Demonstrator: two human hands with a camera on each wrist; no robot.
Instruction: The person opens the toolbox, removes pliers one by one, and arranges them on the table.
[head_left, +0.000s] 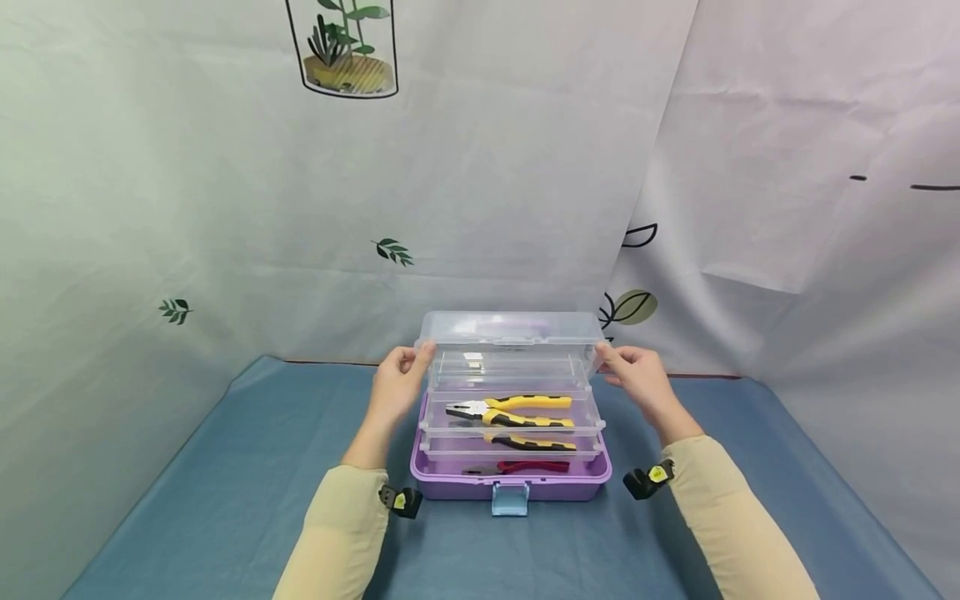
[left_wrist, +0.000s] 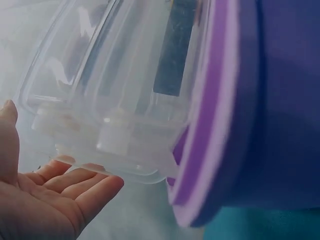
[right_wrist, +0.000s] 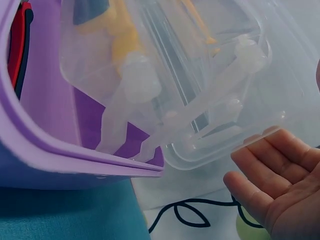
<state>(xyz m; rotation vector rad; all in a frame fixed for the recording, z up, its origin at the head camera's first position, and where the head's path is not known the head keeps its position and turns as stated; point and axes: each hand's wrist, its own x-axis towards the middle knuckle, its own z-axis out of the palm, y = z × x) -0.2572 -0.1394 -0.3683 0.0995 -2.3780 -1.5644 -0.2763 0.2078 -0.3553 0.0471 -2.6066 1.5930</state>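
A purple toolbox stands with its clear lid raised and its clear trays lifted in steps. My left hand holds the lid's left corner, thumb in front and fingers behind the edge. At the opposite corner, my right hand holds the lid likewise. Combination pliers with yellow-black handles lie in the upper tray. Another yellow-black-handled tool lies in the tray below, its head partly hidden. Red-handled pliers lie in the purple base. White hinge arms join the trays.
A light-blue latch hangs down at the toolbox's front. Blue cloth covers the table. Pale printed curtains stand behind and at both sides, close to the toolbox's back.
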